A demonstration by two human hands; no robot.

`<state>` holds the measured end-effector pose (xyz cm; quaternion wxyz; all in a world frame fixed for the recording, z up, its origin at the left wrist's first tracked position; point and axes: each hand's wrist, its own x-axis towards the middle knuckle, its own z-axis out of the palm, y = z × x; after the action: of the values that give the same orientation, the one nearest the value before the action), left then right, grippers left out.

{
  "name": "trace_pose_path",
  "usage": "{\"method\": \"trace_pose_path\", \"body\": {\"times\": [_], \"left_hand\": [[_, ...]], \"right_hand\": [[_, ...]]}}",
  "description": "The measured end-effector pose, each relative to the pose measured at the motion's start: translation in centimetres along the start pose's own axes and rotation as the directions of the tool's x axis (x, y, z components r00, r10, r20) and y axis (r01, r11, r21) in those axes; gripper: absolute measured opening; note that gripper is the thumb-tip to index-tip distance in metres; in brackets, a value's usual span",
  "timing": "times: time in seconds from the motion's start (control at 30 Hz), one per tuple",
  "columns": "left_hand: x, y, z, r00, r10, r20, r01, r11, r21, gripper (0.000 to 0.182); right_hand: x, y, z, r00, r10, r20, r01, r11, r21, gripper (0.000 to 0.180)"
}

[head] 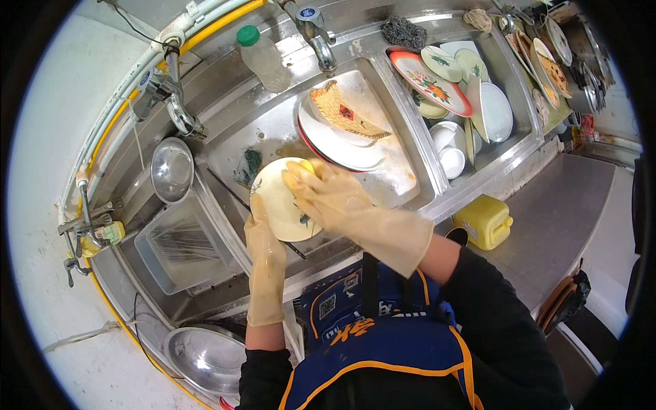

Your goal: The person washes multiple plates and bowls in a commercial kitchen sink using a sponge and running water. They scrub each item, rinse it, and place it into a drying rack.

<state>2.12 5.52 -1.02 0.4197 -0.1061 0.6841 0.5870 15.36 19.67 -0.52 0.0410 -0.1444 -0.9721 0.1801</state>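
My left hand [265, 246], in a cream rubber glove, grips the near-left rim of a round cream plate [274, 205] with a green leaf design. The plate is tilted over the middle sink basin [230, 148]. My right hand [341, 202], gloved alike, presses a yellow sponge or cloth [308, 165] on the plate's upper right; most of it is hidden under the fingers. Behind the plate lie stacked white dishes [312, 128], topped by a piece with a basket-weave pattern [341, 110]. A dark green scouring pad [252, 161] and a thin black stick [295, 250] are beside the plate.
Plates and bowls fill the right basin, including a red-rimmed oval platter [430, 82]. A plastic tub [179, 246] with thin sticks sits in the left basin near a metal bowl [172, 169]. Faucets [323, 48] overhang the sink. A yellow jug [482, 220] stands at right.
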Motion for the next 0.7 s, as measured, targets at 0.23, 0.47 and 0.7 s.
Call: {"method": "trace_pose_path", "body": {"times": [0.23,0.47,0.7], "left_hand": [[0.8,3.2,-0.9,0.97,-0.041,0.24,-0.168,0.599,0.783,0.062],[0.5,6.2,0.6,0.999,0.02,0.047,-0.05,0.57,0.82,0.059],[0.8,-1.4,6.0,0.991,-0.033,-0.126,-0.009,0.946,-0.324,0.07]], "right_hand": [[7.1,3.5,-3.9,0.936,-0.302,0.18,0.219,0.901,0.374,0.058],[5.5,1.9,-2.7,0.899,0.065,0.433,-0.396,-0.302,0.867,0.06],[3.5,-3.2,5.3,0.291,0.871,0.396,-0.231,-0.337,0.912,0.05]]}}
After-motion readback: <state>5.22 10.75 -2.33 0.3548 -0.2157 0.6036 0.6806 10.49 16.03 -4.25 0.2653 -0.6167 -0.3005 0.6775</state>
